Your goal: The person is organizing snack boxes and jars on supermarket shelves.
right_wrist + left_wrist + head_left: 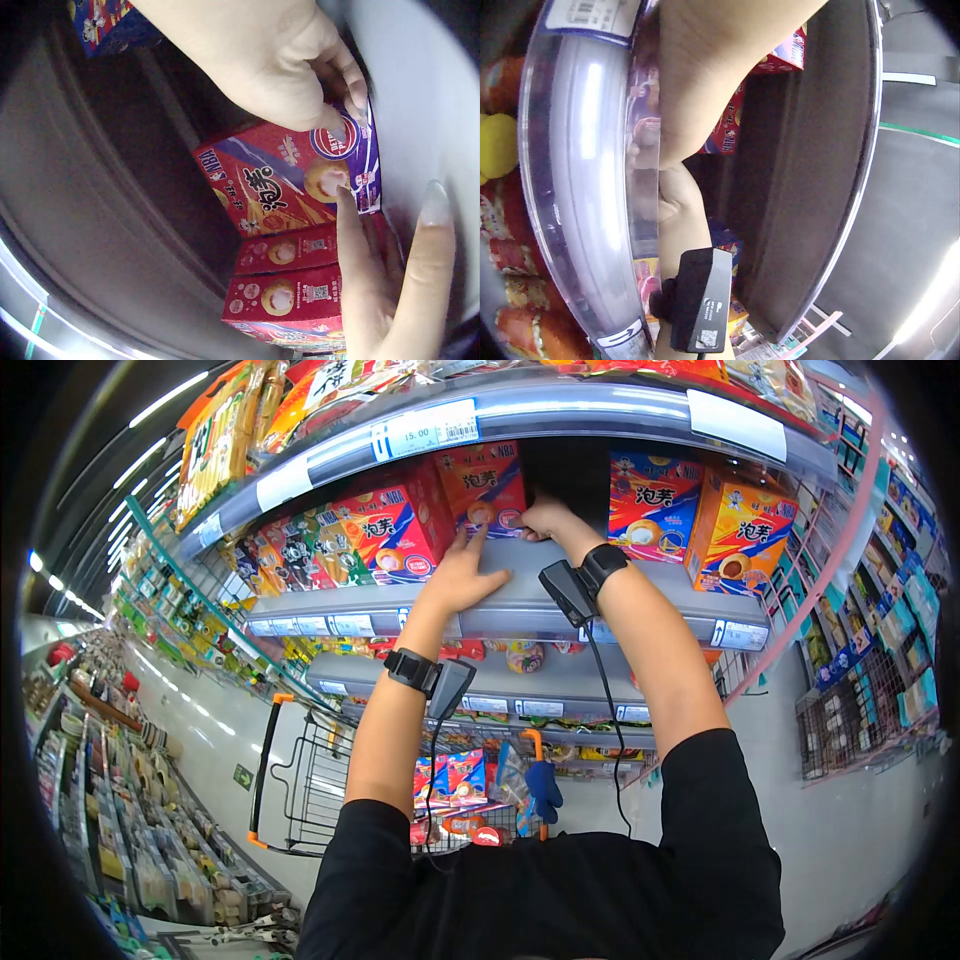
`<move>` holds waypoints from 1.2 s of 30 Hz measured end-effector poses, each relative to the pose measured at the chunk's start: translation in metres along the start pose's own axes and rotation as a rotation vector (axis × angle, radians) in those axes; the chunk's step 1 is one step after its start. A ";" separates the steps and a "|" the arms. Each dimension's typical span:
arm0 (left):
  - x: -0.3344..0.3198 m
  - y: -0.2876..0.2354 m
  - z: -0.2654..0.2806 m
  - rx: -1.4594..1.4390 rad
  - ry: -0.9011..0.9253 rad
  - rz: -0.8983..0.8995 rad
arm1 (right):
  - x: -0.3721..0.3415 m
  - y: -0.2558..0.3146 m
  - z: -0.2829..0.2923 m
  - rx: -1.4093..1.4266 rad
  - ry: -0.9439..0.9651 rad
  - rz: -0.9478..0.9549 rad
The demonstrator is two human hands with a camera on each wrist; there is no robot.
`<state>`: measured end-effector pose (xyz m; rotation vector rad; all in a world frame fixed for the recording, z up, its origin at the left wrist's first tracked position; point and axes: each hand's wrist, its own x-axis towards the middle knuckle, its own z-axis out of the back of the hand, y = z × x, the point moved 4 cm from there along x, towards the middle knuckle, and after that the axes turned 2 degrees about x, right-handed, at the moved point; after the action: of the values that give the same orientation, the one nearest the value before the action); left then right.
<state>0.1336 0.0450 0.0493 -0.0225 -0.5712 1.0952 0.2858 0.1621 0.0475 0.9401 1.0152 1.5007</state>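
Note:
On the shelf, a red box of cream puffs (482, 482) stands with its front toward me. My left hand (462, 575) reaches to its lower front, the index finger straight and the thumb spread; in the right wrist view that fingertip touches the puff picture. My right hand (550, 518) is at the box's lower right corner, and its curled fingers and thumb (330, 120) grip the edge beside the round team logo. Red boxes (300, 292) stand directly left of the box. In the left wrist view my left hand (705, 67) fills the top, its fingertips hidden.
Right of a dark gap stand a blue-red box (652, 505) and an orange box (742, 530). An upper shelf edge (560, 415) with price tags overhangs the hands. Below is a shopping cart (300, 780) holding boxes and packets. A clear lip (646, 150) runs along the shelf front.

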 end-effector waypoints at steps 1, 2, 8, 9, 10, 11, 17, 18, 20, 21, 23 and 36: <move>0.000 0.000 0.000 0.007 -0.006 -0.010 | -0.003 0.001 0.000 -0.037 0.031 -0.019; 0.000 -0.001 0.002 0.016 -0.013 -0.024 | -0.005 0.004 0.002 -0.072 0.060 -0.035; 0.002 0.001 0.002 -0.010 -0.026 -0.101 | -0.045 0.049 0.024 -0.450 -0.154 0.201; 0.002 -0.001 0.004 -0.015 -0.032 -0.116 | -0.050 0.055 0.025 -0.553 -0.247 0.301; 0.001 -0.003 0.004 -0.024 -0.036 -0.131 | -0.066 0.063 0.023 -0.595 -0.212 0.282; 0.001 -0.005 0.005 -0.033 -0.041 -0.150 | -0.081 0.072 0.023 -0.638 -0.180 0.262; -0.001 -0.009 0.009 -0.027 -0.127 -0.167 | -0.158 0.084 0.018 -0.590 -0.196 0.668; 0.000 -0.005 0.006 -0.036 -0.166 -0.198 | -0.171 0.084 0.015 -0.602 -0.210 0.675; -0.008 -0.018 0.014 -0.099 -0.215 -0.229 | -0.202 0.086 0.003 -0.625 -0.224 0.690; -0.009 -0.017 0.015 -0.032 -0.289 -0.297 | -0.212 0.082 -0.007 -0.619 -0.274 0.780; -0.023 -0.018 0.019 0.060 -0.431 -0.373 | -0.239 0.080 -0.026 -0.547 -0.174 0.787; -0.248 0.054 -0.088 -0.066 -0.337 -0.240 | -0.254 -0.075 -0.201 0.989 0.088 -0.090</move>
<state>0.0462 -0.1162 -0.1474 0.1723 -0.8885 0.8503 0.1586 -0.1063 -0.1028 1.4679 1.8981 0.9196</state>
